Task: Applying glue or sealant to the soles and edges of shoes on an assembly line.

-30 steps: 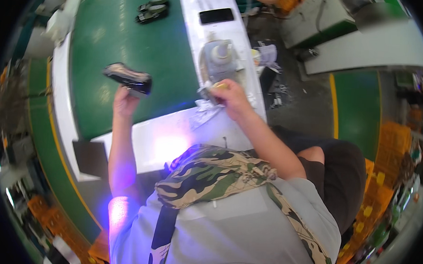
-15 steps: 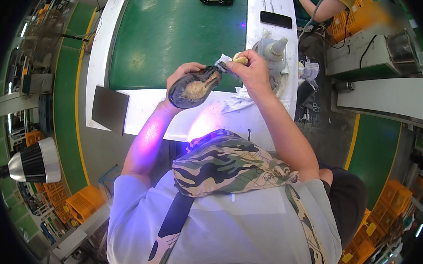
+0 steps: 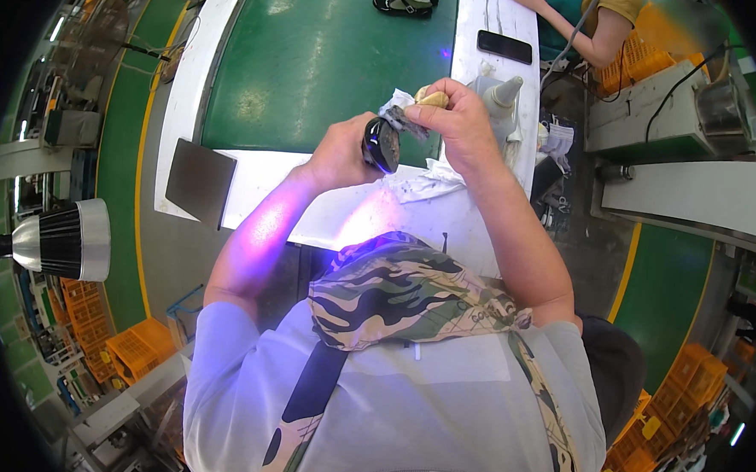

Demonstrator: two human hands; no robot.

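Observation:
My left hand [image 3: 338, 154] is closed around a glossy black shoe [image 3: 381, 147], raised over the near edge of the green belt [image 3: 318, 79]. The shoe is turned on its side, and my fingers hide part of it. Close on its right, my right hand [image 3: 467, 131] pinches a stained white rag [image 3: 396, 115] that reaches the upper end of the shoe. Also in the right fingers is a small yellowish lump [image 3: 434, 97]; its kind is unclear. Below that hand, another crumpled white cloth [image 3: 441, 183] lies on the white table border [image 3: 302, 215].
Right of my hands stands a squeeze bottle [image 3: 500, 97], with a phone [image 3: 505, 46] beyond it. A pair of dark shoes [image 3: 405, 4] sits far along the belt. At left are a dark flat board [image 3: 199, 182] and a lamp [image 3: 61, 239]. Another person's arm [image 3: 581, 40] rests at upper right.
My left hand has turned the shoe from sole-up onto its side, so its glossy black surface shows. The right hand stays close with the rag. The whole view has shifted slightly.

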